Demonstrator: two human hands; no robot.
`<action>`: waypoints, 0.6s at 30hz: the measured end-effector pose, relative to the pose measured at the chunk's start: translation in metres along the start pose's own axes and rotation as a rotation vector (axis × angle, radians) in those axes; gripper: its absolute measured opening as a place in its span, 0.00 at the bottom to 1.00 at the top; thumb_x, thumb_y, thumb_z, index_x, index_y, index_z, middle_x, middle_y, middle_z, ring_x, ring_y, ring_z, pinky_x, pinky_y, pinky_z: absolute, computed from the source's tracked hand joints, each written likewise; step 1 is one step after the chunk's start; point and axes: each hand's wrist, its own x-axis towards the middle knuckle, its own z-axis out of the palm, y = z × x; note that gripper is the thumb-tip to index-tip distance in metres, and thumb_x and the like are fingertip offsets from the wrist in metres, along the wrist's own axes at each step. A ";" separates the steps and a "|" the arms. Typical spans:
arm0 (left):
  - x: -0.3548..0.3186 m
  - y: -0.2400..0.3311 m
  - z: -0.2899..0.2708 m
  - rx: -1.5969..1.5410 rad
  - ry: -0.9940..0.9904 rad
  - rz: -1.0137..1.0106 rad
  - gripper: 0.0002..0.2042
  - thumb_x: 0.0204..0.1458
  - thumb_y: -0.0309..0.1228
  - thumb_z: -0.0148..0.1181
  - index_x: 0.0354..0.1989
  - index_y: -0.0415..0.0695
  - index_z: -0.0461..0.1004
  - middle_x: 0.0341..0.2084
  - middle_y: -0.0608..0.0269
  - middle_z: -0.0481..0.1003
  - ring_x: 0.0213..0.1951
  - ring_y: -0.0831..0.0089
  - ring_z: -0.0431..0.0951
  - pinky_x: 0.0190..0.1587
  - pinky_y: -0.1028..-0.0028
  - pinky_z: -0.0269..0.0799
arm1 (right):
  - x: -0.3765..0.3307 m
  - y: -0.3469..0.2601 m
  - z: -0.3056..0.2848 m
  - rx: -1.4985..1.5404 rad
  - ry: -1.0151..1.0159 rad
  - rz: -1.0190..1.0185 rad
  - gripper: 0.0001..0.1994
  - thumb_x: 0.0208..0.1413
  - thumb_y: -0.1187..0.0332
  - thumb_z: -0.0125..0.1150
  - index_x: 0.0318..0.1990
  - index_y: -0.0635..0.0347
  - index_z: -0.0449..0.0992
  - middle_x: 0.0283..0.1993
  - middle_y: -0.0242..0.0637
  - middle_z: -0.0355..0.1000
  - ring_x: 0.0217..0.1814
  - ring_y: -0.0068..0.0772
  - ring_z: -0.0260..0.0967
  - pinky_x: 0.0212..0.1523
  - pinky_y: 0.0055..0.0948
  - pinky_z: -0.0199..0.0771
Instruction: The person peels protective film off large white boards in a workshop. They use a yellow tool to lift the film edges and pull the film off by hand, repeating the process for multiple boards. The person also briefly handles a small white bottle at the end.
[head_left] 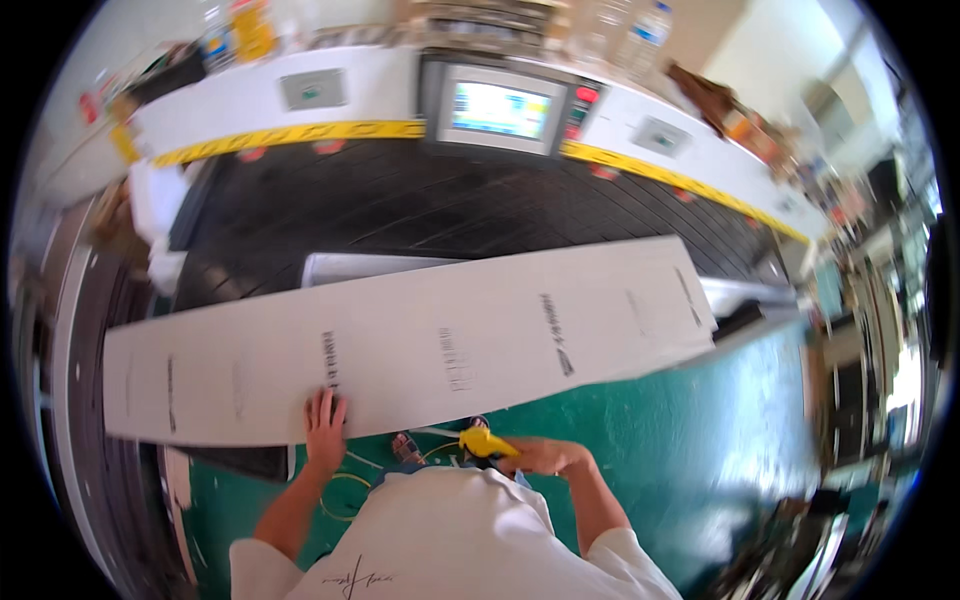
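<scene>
A long white panel (480, 335), printed with rows of dark marks, lies slantwise in front of me, its right end farther away than its left. My left hand (325, 430) rests on its near edge left of the middle, fingers stretched out over the top face. Close to my body and apart from the panel, my right hand (540, 456) is closed round a yellow air gun (485, 442), whose head points left. Part of a thin yellow hose (345, 497) loops on the floor beside me; where it joins the gun is hidden.
Beyond the panel is a dark machine bed (380, 200) with a yellow strip (290, 133) along its back. A control screen (498, 108) with red buttons stands at centre. Bottles (645, 40) and clutter top the white housing. The floor (740, 430) is green.
</scene>
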 end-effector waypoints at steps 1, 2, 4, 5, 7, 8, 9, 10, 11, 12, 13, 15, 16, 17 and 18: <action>0.007 0.007 0.006 0.031 0.004 -0.007 0.37 0.43 0.18 0.60 0.68 0.45 0.63 0.71 0.47 0.54 0.73 0.44 0.51 0.73 0.42 0.46 | -0.007 0.012 -0.017 0.024 0.020 -0.018 0.29 0.63 0.55 0.64 0.67 0.56 0.68 0.45 0.30 0.75 0.47 0.26 0.70 0.49 0.29 0.73; 0.006 0.014 0.011 0.067 0.000 -0.031 0.36 0.43 0.18 0.60 0.68 0.44 0.63 0.71 0.46 0.55 0.73 0.43 0.51 0.73 0.42 0.46 | -0.027 0.004 -0.032 0.142 0.195 -0.041 0.24 0.64 0.57 0.64 0.63 0.58 0.72 0.43 0.32 0.75 0.42 0.26 0.72 0.43 0.30 0.76; 0.010 0.030 0.015 0.082 0.019 -0.025 0.36 0.44 0.17 0.59 0.68 0.42 0.63 0.71 0.43 0.55 0.73 0.41 0.51 0.73 0.42 0.46 | -0.058 0.051 -0.082 0.099 0.690 0.022 0.21 0.64 0.59 0.61 0.59 0.61 0.71 0.42 0.43 0.77 0.42 0.41 0.75 0.42 0.39 0.76; 0.016 0.037 0.020 0.096 0.035 0.001 0.36 0.44 0.17 0.59 0.68 0.43 0.63 0.71 0.43 0.55 0.73 0.41 0.51 0.73 0.42 0.46 | -0.071 0.090 -0.104 -0.029 1.053 0.184 0.20 0.65 0.60 0.60 0.57 0.62 0.70 0.42 0.49 0.77 0.42 0.48 0.76 0.42 0.43 0.76; 0.017 0.041 0.031 0.133 0.077 0.025 0.37 0.44 0.17 0.59 0.69 0.43 0.62 0.71 0.42 0.54 0.73 0.40 0.51 0.73 0.42 0.46 | -0.101 0.144 -0.133 -0.069 1.564 0.296 0.19 0.65 0.59 0.57 0.55 0.63 0.69 0.42 0.57 0.77 0.44 0.61 0.76 0.43 0.50 0.75; 0.018 0.046 0.032 0.120 0.048 0.024 0.37 0.44 0.16 0.58 0.69 0.43 0.62 0.72 0.41 0.54 0.73 0.40 0.51 0.73 0.43 0.46 | -0.119 0.161 -0.143 -0.040 1.755 0.256 0.19 0.65 0.59 0.56 0.55 0.64 0.69 0.44 0.60 0.77 0.46 0.67 0.75 0.44 0.52 0.75; 0.018 0.045 0.030 0.115 0.018 0.018 0.38 0.44 0.16 0.58 0.70 0.44 0.61 0.72 0.41 0.53 0.73 0.40 0.50 0.73 0.43 0.47 | -0.130 0.167 -0.145 -0.074 1.790 0.273 0.18 0.63 0.63 0.58 0.55 0.64 0.70 0.42 0.55 0.78 0.44 0.60 0.77 0.43 0.48 0.75; 0.016 0.047 0.023 0.112 -0.018 0.007 0.38 0.44 0.15 0.58 0.70 0.44 0.61 0.72 0.40 0.53 0.73 0.39 0.50 0.73 0.44 0.47 | -0.139 0.167 -0.143 0.063 1.557 0.239 0.17 0.63 0.64 0.60 0.55 0.63 0.71 0.43 0.51 0.78 0.44 0.53 0.77 0.44 0.47 0.75; 0.016 0.048 0.015 0.090 -0.037 -0.002 0.38 0.44 0.15 0.58 0.70 0.45 0.62 0.72 0.40 0.54 0.73 0.39 0.51 0.73 0.45 0.47 | -0.146 0.165 -0.140 0.188 1.319 0.201 0.17 0.63 0.65 0.61 0.55 0.63 0.71 0.44 0.47 0.79 0.44 0.46 0.77 0.45 0.45 0.75; 0.018 0.054 0.001 0.068 -0.057 -0.014 0.38 0.43 0.15 0.58 0.69 0.45 0.63 0.71 0.40 0.55 0.72 0.38 0.53 0.73 0.45 0.48 | -0.149 0.148 -0.128 0.216 1.020 0.092 0.18 0.63 0.64 0.62 0.57 0.63 0.72 0.46 0.43 0.78 0.45 0.40 0.75 0.48 0.42 0.75; 0.019 0.057 -0.015 0.045 -0.077 -0.028 0.38 0.43 0.14 0.58 0.69 0.46 0.64 0.70 0.39 0.57 0.72 0.38 0.54 0.73 0.46 0.49 | -0.147 0.128 -0.111 0.237 0.719 -0.015 0.20 0.63 0.63 0.63 0.58 0.62 0.72 0.47 0.40 0.78 0.46 0.34 0.74 0.51 0.39 0.74; 0.027 0.054 -0.049 0.005 -0.056 0.031 0.36 0.42 0.14 0.57 0.66 0.46 0.68 0.67 0.41 0.63 0.70 0.40 0.59 0.72 0.50 0.54 | -0.149 0.081 -0.065 0.006 0.373 -0.228 0.23 0.64 0.63 0.63 0.64 0.60 0.70 0.51 0.38 0.77 0.51 0.30 0.72 0.57 0.35 0.71; 0.033 0.051 -0.071 -0.012 -0.048 0.067 0.35 0.42 0.14 0.57 0.65 0.46 0.70 0.65 0.41 0.66 0.69 0.42 0.62 0.71 0.52 0.56 | -0.142 0.062 -0.047 0.090 0.165 -0.228 0.26 0.64 0.63 0.64 0.68 0.60 0.68 0.52 0.37 0.75 0.53 0.29 0.69 0.61 0.30 0.67; 0.046 0.051 -0.099 -0.077 -0.079 0.068 0.33 0.42 0.13 0.55 0.63 0.45 0.72 0.62 0.42 0.69 0.67 0.43 0.65 0.70 0.54 0.59 | -0.128 0.055 -0.030 0.056 0.058 -0.308 0.28 0.65 0.62 0.64 0.68 0.62 0.66 0.52 0.35 0.74 0.53 0.29 0.67 0.60 0.29 0.67; 0.061 0.051 -0.130 -0.145 -0.120 0.061 0.32 0.42 0.13 0.54 0.62 0.45 0.74 0.60 0.43 0.72 0.65 0.44 0.68 0.68 0.56 0.62 | -0.117 0.043 -0.018 0.128 -0.078 -0.428 0.28 0.66 0.62 0.64 0.69 0.64 0.65 0.51 0.35 0.74 0.52 0.28 0.66 0.59 0.28 0.67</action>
